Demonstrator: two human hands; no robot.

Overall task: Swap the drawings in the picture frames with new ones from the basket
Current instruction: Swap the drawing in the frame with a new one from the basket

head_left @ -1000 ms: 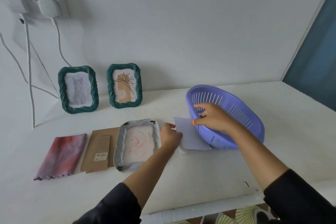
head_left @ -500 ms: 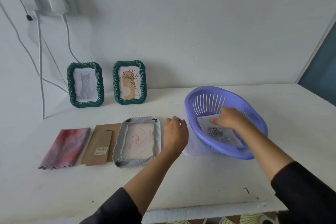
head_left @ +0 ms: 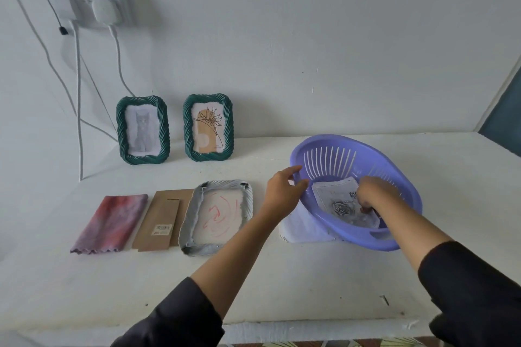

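Note:
A purple slotted basket [head_left: 400, 189] sits tilted on the table's right side, propped on a white sheet [head_left: 304, 227]. Inside it lies a rose drawing [head_left: 337, 201]. My right hand [head_left: 372, 194] is in the basket, fingers curled down on the drawing's right edge. My left hand [head_left: 282, 193] hovers at the basket's left rim, fingers apart, holding nothing. A grey frame [head_left: 246, 200] lies face down, its back off, showing a drawing with red scribbles [head_left: 217, 215]. Its brown backing board [head_left: 163, 220] lies to the left. Two green frames, a cat [head_left: 143, 129] and a flower [head_left: 208, 127], stand against the wall.
A red-purple cloth [head_left: 111, 222] lies at the far left. White cables [head_left: 79, 98] hang from a wall socket [head_left: 93, 4] to the table's back left corner. The table's front edge runs near the bottom of the view.
The basket settled from steeply tilted to lower on the table. My right hand went from its rim into it onto the drawing. My left hand left the white sheet and rose to the rim.

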